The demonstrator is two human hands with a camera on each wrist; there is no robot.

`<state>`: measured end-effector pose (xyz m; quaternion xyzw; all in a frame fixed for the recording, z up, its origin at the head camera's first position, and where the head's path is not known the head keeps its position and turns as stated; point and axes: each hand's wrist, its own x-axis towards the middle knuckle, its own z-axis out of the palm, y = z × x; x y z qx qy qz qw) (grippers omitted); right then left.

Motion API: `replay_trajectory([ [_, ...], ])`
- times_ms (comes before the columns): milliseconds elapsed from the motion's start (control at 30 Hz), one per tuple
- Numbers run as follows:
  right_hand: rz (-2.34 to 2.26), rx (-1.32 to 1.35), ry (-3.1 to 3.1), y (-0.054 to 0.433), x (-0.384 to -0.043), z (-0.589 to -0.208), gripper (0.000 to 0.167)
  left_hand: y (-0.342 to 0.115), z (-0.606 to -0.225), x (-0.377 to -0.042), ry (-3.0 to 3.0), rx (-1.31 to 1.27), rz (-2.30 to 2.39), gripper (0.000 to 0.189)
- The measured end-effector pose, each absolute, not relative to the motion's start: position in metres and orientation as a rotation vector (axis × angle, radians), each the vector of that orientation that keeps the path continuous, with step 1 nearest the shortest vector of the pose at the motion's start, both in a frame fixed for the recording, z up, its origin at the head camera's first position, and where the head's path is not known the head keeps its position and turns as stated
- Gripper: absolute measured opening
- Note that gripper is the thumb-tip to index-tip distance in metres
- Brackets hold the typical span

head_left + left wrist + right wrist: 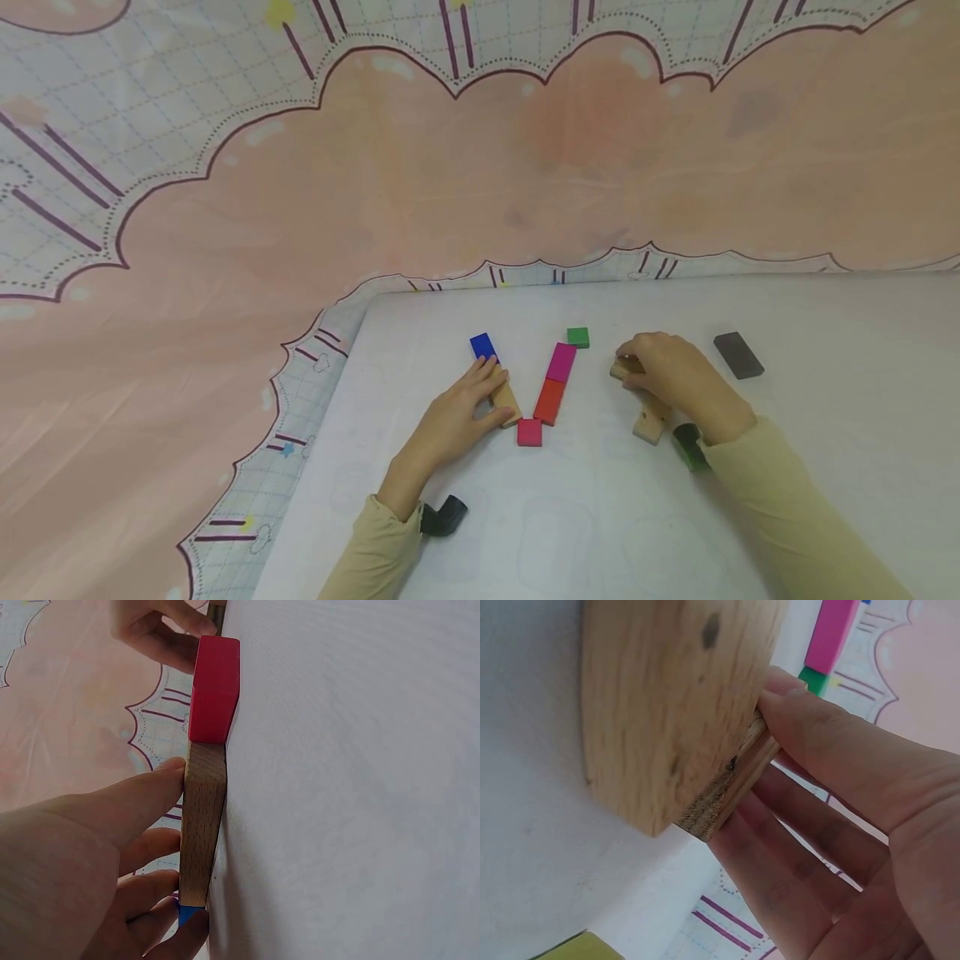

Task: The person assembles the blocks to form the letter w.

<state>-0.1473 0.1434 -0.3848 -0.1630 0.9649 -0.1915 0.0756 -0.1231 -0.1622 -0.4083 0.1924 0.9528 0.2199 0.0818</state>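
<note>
Left hand [455,417], fingers loose, touches a plain wooden block [506,397] left of the crimson block [529,432]; right hand [672,375], rightward, pinches a knotty block [718,801] (arranging, probably; next needs careful carrying).

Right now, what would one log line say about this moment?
left hand: touches tan block | right hand: pinches wooden block | between hands: magenta block | far right: dark gray block

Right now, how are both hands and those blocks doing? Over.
Left fingers touching tan wooden block. Right fingers pinching dark-streaked wooden block. Possible obstacle: spotted wooden block close by.
</note>
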Motion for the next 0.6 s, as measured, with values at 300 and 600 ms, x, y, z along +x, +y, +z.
replay_trajectory([
  [300,-0.562,-0.465,2.893,0.1408,-0.1500,-0.3865,0.037,-0.1636,-0.4110,-0.1231,2.856,0.576,0.662,0.062],
  [600,-0.558,-0.460,2.901,0.1378,-0.1525,-0.3861,0.037,-0.1636,-0.4129,-0.1236,2.860,0.576,0.661,0.062],
])
